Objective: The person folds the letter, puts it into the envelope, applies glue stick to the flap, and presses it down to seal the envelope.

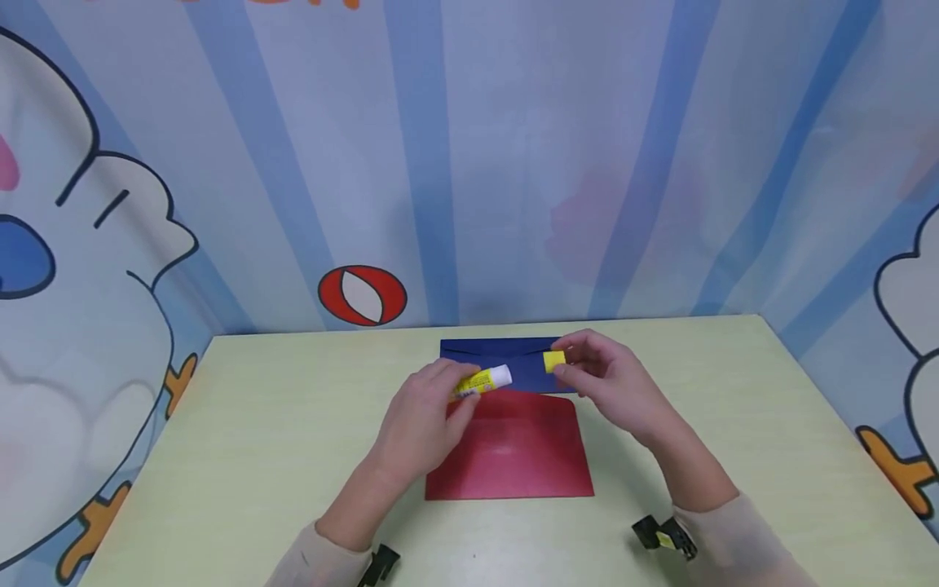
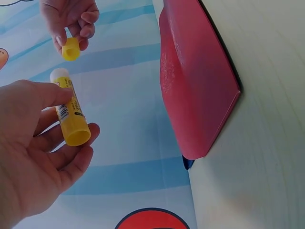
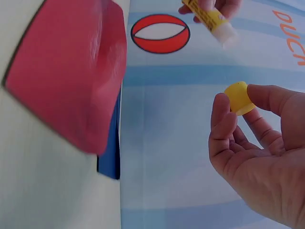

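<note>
In the head view my left hand [image 1: 429,416] grips a yellow glue stick [image 1: 477,381] whose white end [image 1: 501,376] is uncovered and points right. My right hand [image 1: 609,379] pinches the small yellow cap [image 1: 554,362] between thumb and fingers, apart from the stick. Both hands hover above the envelopes. Below them a red envelope [image 1: 513,456] lies on the table, its flap side up. Behind it lies a dark blue envelope [image 1: 524,368], partly covered by the red one and by my hands. The left wrist view shows the glue stick's barrel [image 2: 72,112] between thumb and fingers.
The pale wooden table [image 1: 293,432] reaches back to a blue striped backdrop [image 1: 499,163] printed with cartoon figures. Black devices [image 1: 663,538] sit at both wrists, by the sleeves.
</note>
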{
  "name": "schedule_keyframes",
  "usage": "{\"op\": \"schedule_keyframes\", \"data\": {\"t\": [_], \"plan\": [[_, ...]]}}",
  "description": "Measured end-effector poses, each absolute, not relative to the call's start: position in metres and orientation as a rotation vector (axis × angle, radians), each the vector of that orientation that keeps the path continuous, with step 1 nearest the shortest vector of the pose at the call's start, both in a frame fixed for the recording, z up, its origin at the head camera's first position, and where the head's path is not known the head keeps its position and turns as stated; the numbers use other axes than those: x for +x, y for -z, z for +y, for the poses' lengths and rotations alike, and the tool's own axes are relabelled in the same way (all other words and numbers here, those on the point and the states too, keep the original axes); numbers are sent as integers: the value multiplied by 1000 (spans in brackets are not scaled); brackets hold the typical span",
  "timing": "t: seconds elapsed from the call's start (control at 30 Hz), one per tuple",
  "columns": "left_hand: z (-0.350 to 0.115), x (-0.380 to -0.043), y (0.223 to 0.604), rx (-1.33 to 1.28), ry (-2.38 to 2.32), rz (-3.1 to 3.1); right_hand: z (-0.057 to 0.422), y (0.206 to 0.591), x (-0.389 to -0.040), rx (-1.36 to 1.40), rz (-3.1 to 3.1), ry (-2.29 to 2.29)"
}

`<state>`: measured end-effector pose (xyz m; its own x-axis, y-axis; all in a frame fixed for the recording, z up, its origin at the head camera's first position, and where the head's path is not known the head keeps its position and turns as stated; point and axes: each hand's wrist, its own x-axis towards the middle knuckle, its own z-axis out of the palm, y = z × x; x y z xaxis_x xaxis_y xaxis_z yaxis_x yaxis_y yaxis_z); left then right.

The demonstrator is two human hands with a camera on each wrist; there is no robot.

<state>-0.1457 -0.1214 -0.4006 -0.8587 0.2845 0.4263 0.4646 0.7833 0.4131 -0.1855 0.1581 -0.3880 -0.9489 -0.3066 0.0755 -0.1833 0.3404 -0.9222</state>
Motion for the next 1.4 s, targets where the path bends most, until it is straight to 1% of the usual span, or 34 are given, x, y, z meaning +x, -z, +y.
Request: {"op": "schedule_keyframes", "data": {"t": [0.27, 0.47, 0.7, 1.0, 1.4], "plan": [[-120, -146, 403, -526, 807, -2604, 199, 385, -192, -441, 2819, 1292], [-118, -144, 402, -435, 1116, -2636, 231, 394, -197, -441, 2952, 961], [-118, -145, 402, -320, 1358, -2653, 254, 413, -211, -397, 2939, 732], [-117, -146, 401, -257, 1572, -2618, 270, 426, -221, -342, 2939, 487], [-120, -151, 404, -209, 1839, -2502, 272, 429, -224, -328, 2964, 396]]}}
